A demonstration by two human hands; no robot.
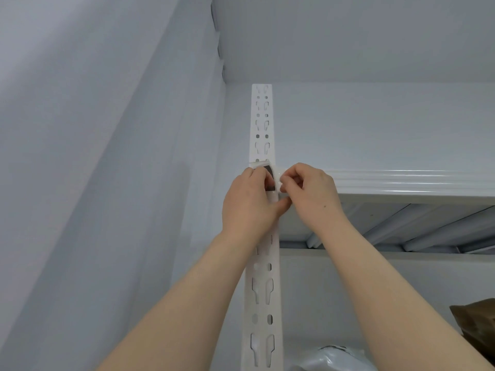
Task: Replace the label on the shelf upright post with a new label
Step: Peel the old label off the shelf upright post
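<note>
The post (262, 124) is white, with a repeating pattern down its length of paired keyhole slots and small oval holes that show dark. The label (268, 174) is white with a dark grey, perhaps black, patch, which is partly hidden. The shelf (401, 180) is glossy white with bright streaks. The wall (93, 156) is pale blue-grey. A crumpled bag (476, 325) is brown, and a plastic bag (332, 357) is whitish.

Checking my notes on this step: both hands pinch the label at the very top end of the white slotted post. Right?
Not quite. The head view shows the left hand and right hand pinching the label partway down the white slotted post, level with the shelf, not at its top end; rows of slots show above it.
</note>
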